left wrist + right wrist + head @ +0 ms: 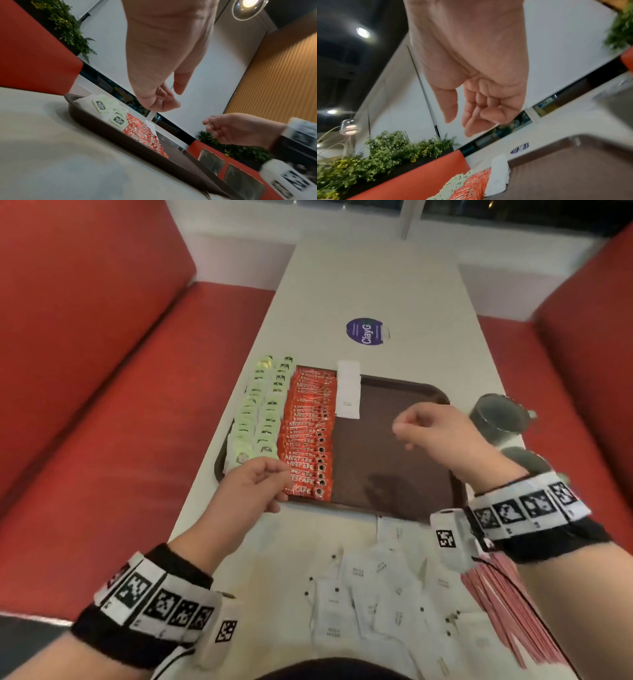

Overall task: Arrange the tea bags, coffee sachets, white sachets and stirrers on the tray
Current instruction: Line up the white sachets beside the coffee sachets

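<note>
1. The tray (pixel 394 501) sits mid-frame on the desk (pixel 376 285). Its left part is filled. Two columns of green tea bags (pixel 260 412) run up the far left, a column of red coffee sachets (pixel 308 436) lies just beside them, and a short stack of white sachets (pixel 348 388) sits at the top of the next column. The right half of the tray is bare brown.

2. The loose white sachets (pixel 376 594) lie scattered at the bottom centre of the head view, on the desk below the tray's near edge. The pink stirrers (pixel 503 601) fan out at the lower right, partly under the right wrist.

3. The right hand (pixel 431 429) hovers over the bare part of the tray, fingers loosely curled, and the right wrist view shows nothing in it. The left hand (pixel 253 487) hangs over the tray's lower left corner, just beside the coffee column, thumb and forefinger drawn together. I can't make out anything between them.

4. The relation that matters: the white pile lies behind both hands, toward the bottom of the frame. The right hand looks somewhat nearer to it, and the stirrers lie directly under that arm.

5. The placed white sachets lie long axis left to right, stacked up and down the frame. My guess is the next one is set just below them.
</note>
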{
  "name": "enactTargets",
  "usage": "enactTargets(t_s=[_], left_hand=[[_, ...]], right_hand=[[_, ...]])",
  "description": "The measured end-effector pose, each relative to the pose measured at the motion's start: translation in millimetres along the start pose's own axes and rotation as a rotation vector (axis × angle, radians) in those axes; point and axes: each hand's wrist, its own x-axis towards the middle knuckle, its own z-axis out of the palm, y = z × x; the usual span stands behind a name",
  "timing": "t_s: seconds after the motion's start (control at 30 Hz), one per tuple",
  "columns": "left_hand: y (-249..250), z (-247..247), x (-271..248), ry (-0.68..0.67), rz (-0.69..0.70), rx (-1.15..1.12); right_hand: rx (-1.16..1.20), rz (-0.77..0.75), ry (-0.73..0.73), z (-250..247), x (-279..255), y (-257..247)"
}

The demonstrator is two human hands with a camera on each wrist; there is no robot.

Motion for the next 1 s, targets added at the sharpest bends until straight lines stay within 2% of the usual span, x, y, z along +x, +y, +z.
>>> enactTargets(t_s=[0.17, 0.37, 0.5, 0.73, 1.0], left_hand=[[-6.7, 22.0, -26.1, -0.157, 0.056, 0.315], [-20.7, 57.6, -54.3, -0.349, 0.105, 0.762], [-30.9, 78.0, -47.9, -0.395, 0.165, 0.959], [-33.5, 102.7, -28.1, -0.470, 0.229, 1.056], [-40.0, 106.3, -20.5, -0.346, 0.262, 0.877]], right_hand=[[-0.066, 0.095, -0.103, -26.3, -118.0, 42.8], [-0.234, 0.164, -0.208, -1.3, -188.7, 81.1], [-0.313, 0.105, -0.234, 22.0, -196.5, 77.0], [-0.489, 0.072, -0.289, 50.6, -172.2, 60.6], [-0.368, 0.123, -0.231, 59.6, -154.9, 64.1]])
